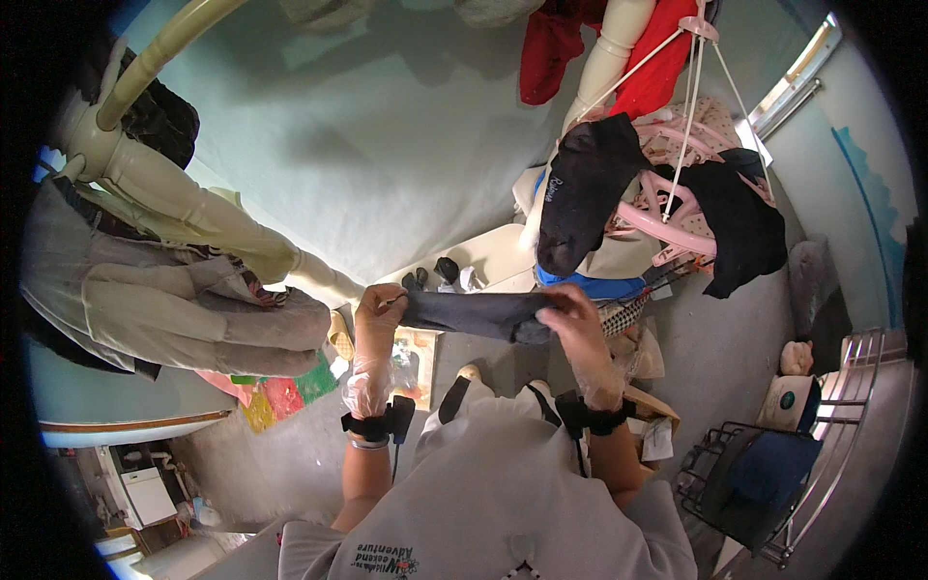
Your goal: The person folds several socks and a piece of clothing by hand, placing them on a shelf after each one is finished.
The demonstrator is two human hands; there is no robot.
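Observation:
A dark grey sock [471,314] is stretched sideways between my two hands. My left hand [380,312], in a clear plastic glove, pinches one end of it. The other end is gripped by my right hand [576,315], gloved the same way. To the right, beyond my right hand, a pink round clip hanger [670,228] hangs from white strands. A black sock [591,192] hangs at its near left side, and another black sock [743,221] at its right.
Grey garments [188,312] hang from a cream rack post [196,188] on the left. Red clothing [652,65] hangs at the upper right. Small dark items lie on a cream surface [500,250] beyond the sock. A metal rack [834,449] stands at right, a cardboard box [656,420] near my right forearm.

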